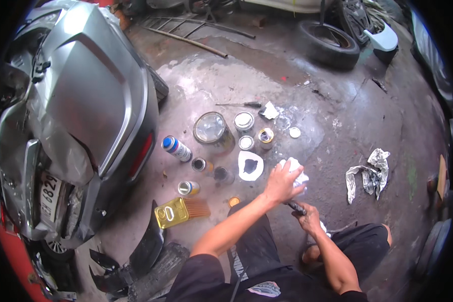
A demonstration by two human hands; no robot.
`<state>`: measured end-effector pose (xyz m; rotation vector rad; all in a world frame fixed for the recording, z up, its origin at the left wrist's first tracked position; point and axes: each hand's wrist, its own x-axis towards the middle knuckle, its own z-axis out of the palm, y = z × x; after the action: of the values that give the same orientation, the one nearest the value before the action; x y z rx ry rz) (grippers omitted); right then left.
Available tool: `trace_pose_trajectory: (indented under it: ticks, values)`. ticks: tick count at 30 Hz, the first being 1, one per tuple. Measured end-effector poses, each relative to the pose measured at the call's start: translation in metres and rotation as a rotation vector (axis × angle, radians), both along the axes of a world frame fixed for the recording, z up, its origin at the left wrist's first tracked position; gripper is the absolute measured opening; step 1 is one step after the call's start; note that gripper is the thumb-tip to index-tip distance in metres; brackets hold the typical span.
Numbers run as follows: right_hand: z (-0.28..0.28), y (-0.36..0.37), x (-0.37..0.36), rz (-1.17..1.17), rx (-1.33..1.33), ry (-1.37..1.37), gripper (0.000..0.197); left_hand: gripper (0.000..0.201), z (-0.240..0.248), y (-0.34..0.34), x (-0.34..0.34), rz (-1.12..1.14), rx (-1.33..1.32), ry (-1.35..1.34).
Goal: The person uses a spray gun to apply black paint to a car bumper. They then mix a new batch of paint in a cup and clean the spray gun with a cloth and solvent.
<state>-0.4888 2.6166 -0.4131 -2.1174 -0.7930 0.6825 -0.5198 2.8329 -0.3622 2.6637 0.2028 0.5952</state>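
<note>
A crumpled white cloth (299,174) is bunched under my left hand (282,184), whose fingers bend over it. Just below, my right hand (309,219) is wrapped round a slim dark handle (297,207) that slants up toward the cloth. What the handle belongs to is hidden behind my left hand and the cloth. Left of my left hand, a white sheet with a dark patch in its middle (256,174) lies among the cans. Near it stand an open small can (266,136) and two small cans with pale tops (244,121).
A large round can (210,128), a blue-topped can (176,147) and a yellow rectangular tin (172,213) stand to the left. Beyond them is a damaged silver car body (90,95). Crumpled paper (372,176) lies right; a tyre (327,45) and a metal ladder (191,32) lie farther off.
</note>
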Motion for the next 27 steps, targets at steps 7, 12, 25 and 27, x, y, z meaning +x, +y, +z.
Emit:
trace_pose_trajectory:
  ticks: [7, 12, 25, 27]
  values:
    - [0.002, 0.001, 0.014, 0.024, -0.082, 0.208, 0.042, 0.067, 0.008, -0.007, 0.013, -0.054, -0.058, 0.001]
    - [0.025, -0.004, 0.015, 0.007, 0.022, 0.099, 0.043, 0.062, 0.067, -0.029, 0.010, -0.122, -0.062, -0.068]
    - [0.007, 0.005, 0.016, -0.019, 0.020, 0.145, 0.039, 0.060, 0.024, -0.009, 0.021, -0.094, -0.121, -0.027]
    - [0.005, -0.012, 0.002, -0.034, 0.085, 0.113, 0.040, 0.058, 0.063, -0.019, 0.013, -0.097, -0.090, -0.065]
